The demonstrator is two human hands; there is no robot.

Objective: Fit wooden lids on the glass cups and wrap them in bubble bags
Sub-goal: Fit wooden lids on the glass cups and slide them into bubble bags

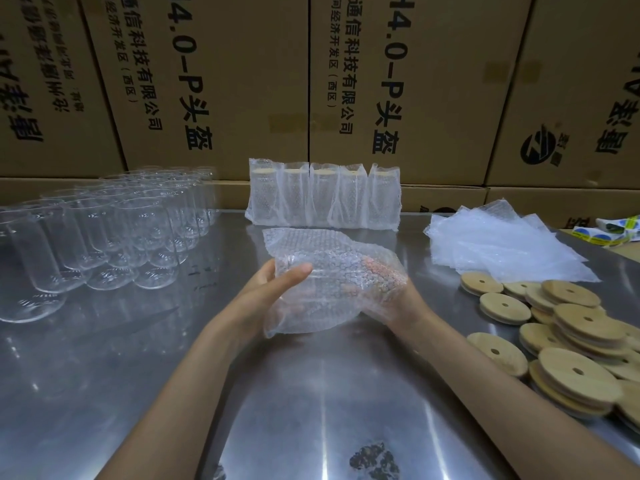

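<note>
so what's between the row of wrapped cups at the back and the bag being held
In the head view, only bare metal table separates the wrapped cups from the held bubble bag.

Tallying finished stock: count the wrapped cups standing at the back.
5, upright in one row before the cardboard boxes: at. None seem hidden.

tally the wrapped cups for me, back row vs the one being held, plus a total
back row, wrapped cups standing: 5
held cup, in its bubble bag, gripped by left hand and right hand: 1
total: 6
</note>
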